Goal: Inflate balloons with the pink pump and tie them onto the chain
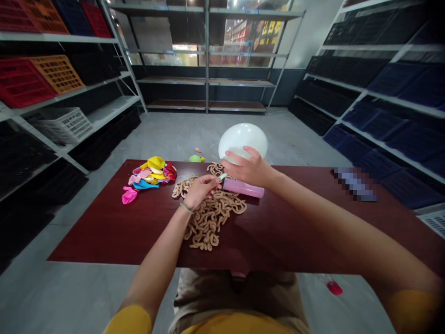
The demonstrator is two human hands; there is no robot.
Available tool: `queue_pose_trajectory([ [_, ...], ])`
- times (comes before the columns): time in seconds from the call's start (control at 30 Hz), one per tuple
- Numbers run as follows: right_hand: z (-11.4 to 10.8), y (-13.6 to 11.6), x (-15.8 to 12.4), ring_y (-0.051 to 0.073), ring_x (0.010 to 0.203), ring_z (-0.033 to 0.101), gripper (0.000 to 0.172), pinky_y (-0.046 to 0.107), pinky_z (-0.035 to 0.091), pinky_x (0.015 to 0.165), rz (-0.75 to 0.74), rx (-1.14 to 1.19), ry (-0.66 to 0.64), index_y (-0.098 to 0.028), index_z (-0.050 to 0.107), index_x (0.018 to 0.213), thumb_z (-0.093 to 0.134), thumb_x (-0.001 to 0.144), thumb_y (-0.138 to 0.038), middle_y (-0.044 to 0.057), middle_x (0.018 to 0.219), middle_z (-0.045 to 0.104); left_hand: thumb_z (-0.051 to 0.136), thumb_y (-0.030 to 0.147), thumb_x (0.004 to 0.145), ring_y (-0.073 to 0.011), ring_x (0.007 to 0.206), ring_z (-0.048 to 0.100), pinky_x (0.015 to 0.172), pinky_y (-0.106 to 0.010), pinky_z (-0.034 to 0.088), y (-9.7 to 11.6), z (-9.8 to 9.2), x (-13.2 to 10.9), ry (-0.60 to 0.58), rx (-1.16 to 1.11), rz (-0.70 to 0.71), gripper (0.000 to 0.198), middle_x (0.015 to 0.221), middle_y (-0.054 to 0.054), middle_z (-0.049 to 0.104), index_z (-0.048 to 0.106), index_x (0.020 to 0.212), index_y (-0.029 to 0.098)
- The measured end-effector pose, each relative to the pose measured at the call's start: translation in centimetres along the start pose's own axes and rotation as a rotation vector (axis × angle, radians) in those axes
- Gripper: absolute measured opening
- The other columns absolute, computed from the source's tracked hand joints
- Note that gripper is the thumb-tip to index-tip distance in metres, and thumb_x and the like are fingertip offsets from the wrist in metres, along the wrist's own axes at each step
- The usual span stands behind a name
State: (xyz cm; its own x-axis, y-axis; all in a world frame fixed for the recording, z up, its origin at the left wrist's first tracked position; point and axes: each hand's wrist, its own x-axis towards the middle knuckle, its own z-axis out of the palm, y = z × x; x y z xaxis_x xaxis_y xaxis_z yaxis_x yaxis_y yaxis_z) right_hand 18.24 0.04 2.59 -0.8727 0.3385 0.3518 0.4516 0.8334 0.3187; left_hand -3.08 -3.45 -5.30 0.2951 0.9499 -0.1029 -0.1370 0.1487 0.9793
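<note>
An inflated white balloon (243, 139) is above the far side of the dark red table (285, 222). My right hand (248, 169) lies against its near side with fingers spread. Lower left of the balloon, my left hand (202, 189) pinches the balloon's pale neck (222, 176) between thumb and fingers. Just right of those fingertips is a pink cylindrical pump (245, 188) with a dark end; whether the left hand also touches it is unclear. A tangled heap of brown cord-like strands (212, 220) spreads beneath my left hand.
Deflated coloured balloons (149, 178) are piled at the table's left. A blurred object (354, 184) rests at the right. Beyond the far edge, a green balloon (195, 158) is on the floor. Shelves with crates (57, 73) line both sides, and a rack (207, 83) stands behind.
</note>
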Motion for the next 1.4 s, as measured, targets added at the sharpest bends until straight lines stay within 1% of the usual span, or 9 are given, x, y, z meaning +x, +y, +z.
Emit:
queue_pose_trajectory([
  [0.17, -0.3, -1.0, -0.7, 0.025, 0.130, 0.045, 0.060, 0.053, 0.033, 0.106, 0.059, 0.078, 0.010, -0.042, 0.043, 0.139, 0.052, 0.090, -0.010, -0.005, 0.137, 0.055, 0.071, 0.045, 0.076, -0.0058, 0.051, 0.048, 0.047, -0.018, 0.038, -0.1, 0.5, -0.1, -0.017, -0.003, 0.059, 0.030, 0.069, 0.000, 0.061, 0.061, 0.079, 0.016],
  [0.33, 0.3, -3.2, -1.8, 0.025, 0.129, 0.044, 0.060, 0.052, 0.029, 0.107, 0.132, 0.090, 0.005, -0.043, 0.036, 0.143, 0.053, 0.091, -0.016, -0.003, 0.136, 0.056, 0.067, 0.046, 0.079, -0.0090, 0.059, 0.056, 0.054, -0.020, 0.044, -0.7, -0.1, 0.6, 0.073, 0.091, 0.190, 0.031, 0.070, -0.001, 0.063, 0.063, 0.079, 0.015],
  [0.47, 2.3, -6.4, -4.0, 0.021, 0.122, 0.048, 0.040, 0.044, 0.029, 0.104, 0.100, 0.064, -0.005, -0.037, 0.054, 0.126, 0.051, 0.092, -0.017, -0.003, 0.124, 0.064, 0.067, 0.047, 0.079, -0.0111, 0.062, 0.059, 0.058, -0.022, 0.047, -1.0, -0.6, 1.0, 0.183, 0.158, 0.196, 0.033, 0.072, -0.002, 0.066, 0.064, 0.081, 0.015],
  [0.57, 4.0, -9.0, -5.5, 0.017, 0.103, 0.055, 0.019, 0.041, 0.027, 0.101, 0.085, 0.057, -0.001, -0.028, 0.064, 0.102, 0.050, 0.094, -0.018, -0.003, 0.103, 0.070, 0.067, 0.049, 0.079, -0.0120, 0.064, 0.061, 0.060, -0.023, 0.048, -1.2, -0.7, 1.0, 0.213, 0.158, 0.204, 0.034, 0.076, -0.003, 0.068, 0.065, 0.082, 0.015],
  [0.73, 5.5, -11.3, -6.0, 0.021, 0.097, 0.055, 0.015, 0.043, 0.028, 0.093, 0.237, 0.151, -0.031, -0.024, 0.066, 0.097, 0.053, 0.093, -0.030, 0.003, 0.095, 0.071, 0.067, 0.051, 0.078, -0.0136, 0.068, 0.063, 0.061, -0.024, 0.050, -1.4, -0.8, 1.2, 0.252, 0.185, 0.203, 0.036, 0.078, -0.004, 0.069, 0.066, 0.085, 0.016],
  [0.87, 4.4, -10.1, -5.5, 0.020, 0.094, 0.057, 0.018, 0.038, 0.033, 0.086, 0.336, 0.227, 0.009, -0.024, 0.069, 0.092, 0.051, 0.095, -0.026, 0.004, 0.094, 0.071, 0.068, 0.052, 0.077, -0.0137, 0.067, 0.062, 0.060, -0.024, 0.049, -1.5, -0.9, 1.3, 0.273, 0.193, 0.186, 0.037, 0.078, -0.004, 0.069, 0.067, 0.084, 0.016],
  [1.0, 1.9, -7.4, -5.0, 0.018, 0.090, 0.062, 0.021, 0.031, 0.042, 0.079, 0.462, 0.471, 0.070, -0.022, 0.068, 0.103, 0.048, 0.096, -0.024, 0.005, 0.099, 0.071, 0.069, 0.050, 0.076, -0.0128, 0.066, 0.062, 0.062, -0.023, 0.048, -1.6, -0.8, 1.3, 0.274, 0.178, 0.195, 0.034, 0.076, -0.002, 0.069, 0.066, 0.081, 0.016],
  [1.2, -1.3, -4.4, -3.5, 0.018, 0.092, 0.064, 0.024, 0.028, 0.047, 0.076, 0.490, 0.547, 0.101, -0.025, 0.068, 0.106, 0.047, 0.095, -0.024, 0.004, 0.102, 0.070, 0.067, 0.050, 0.078, -0.0148, 0.069, 0.063, 0.063, -0.024, 0.048, -2.0, -1.0, 1.4, 0.279, 0.225, 0.192, 0.035, 0.078, -0.003, 0.070, 0.067, 0.086, 0.016],
  [1.4, -3.9, -2.0, -0.4, 0.016, 0.084, 0.065, 0.026, 0.027, 0.043, 0.070, 0.496, 0.470, -0.012, -0.029, 0.069, 0.105, 0.045, 0.096, -0.028, -0.002, 0.097, 0.073, 0.055, 0.045, 0.089, -0.0170, 0.075, 0.063, 0.073, -0.027, 0.047, -1.8, -0.7, 0.8, 0.369, 0.645, 0.388, 0.030, 0.077, -0.003, 0.069, 0.069, 0.090, 0.019],
])
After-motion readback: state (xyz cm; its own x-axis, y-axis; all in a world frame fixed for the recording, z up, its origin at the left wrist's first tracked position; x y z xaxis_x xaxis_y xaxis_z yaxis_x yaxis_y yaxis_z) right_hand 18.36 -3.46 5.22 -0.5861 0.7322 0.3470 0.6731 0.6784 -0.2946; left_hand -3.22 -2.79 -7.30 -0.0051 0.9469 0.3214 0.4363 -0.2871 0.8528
